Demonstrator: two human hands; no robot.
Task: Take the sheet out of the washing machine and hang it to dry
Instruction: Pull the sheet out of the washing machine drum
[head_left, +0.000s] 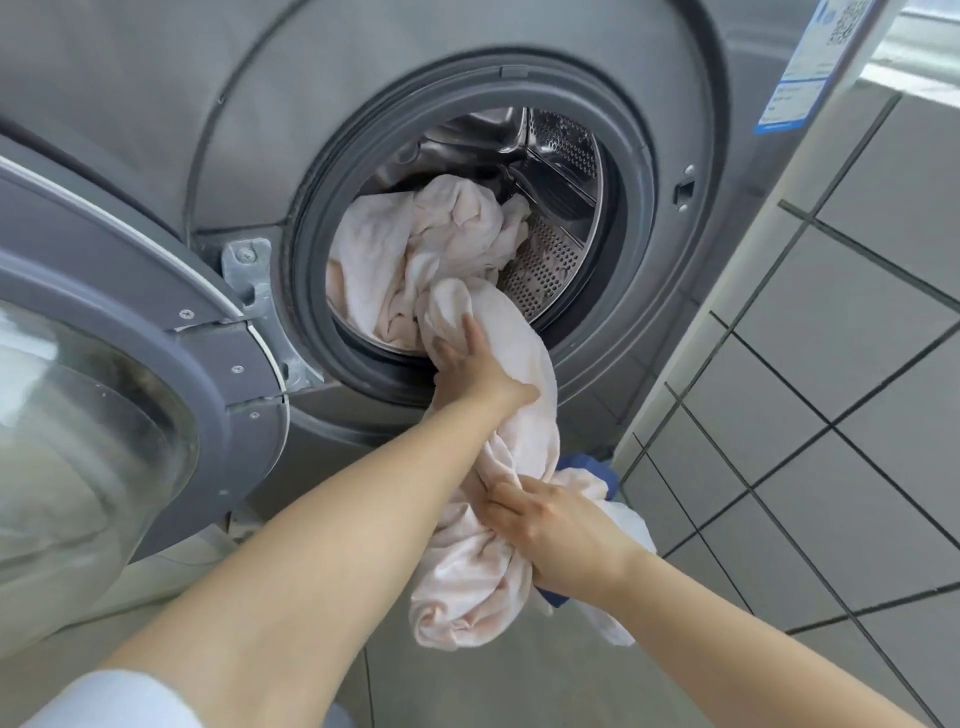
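the sheet (498, 364) is seen as a pale pink, crumpled length of cloth, bunched into a thick rope that runs from the drum (561, 171) of the washing machine (156, 104), over the grey rubber seal (631, 218), and down in front of the machine. part of it is still heaped inside the drum, and the lower end hangs in folds above the floor (467, 686). the sheet is gripped near the opening by the left hand (470, 364), fingers curled into the cloth, and lower down it is clenched by the right hand (550, 530). the round glass door (104, 395) is swung open to the left. a blue-edged label (810, 67) is stuck on the machine's upper right corner. a wall (857, 312) of pale tiles with dark joints is seen to the right, and a bit of blue cloth (592, 462) shows behind the sheet.
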